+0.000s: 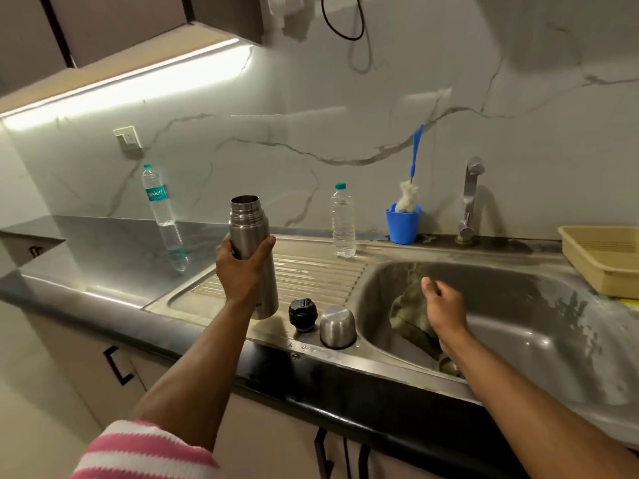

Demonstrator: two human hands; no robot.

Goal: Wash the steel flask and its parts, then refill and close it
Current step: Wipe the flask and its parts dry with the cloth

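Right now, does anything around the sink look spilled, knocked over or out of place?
Nothing is spilled or tipped. One oddity: a crumpled greenish cloth lies in the sink basin, under the right hand.

Hidden, cropped and unclear parts at the sink

The left hand covers the middle of the steel flask, and the small dark print near the flask's base is too small to read. The right hand and forearm hide part of the greenish cloth in the sink basin, and the round object under the forearm near the basin's front wall is too covered to identify. The beige basket is cut off by the right edge. The black cable and the white object beside it run out of the top edge. The bottle label reads only partly.
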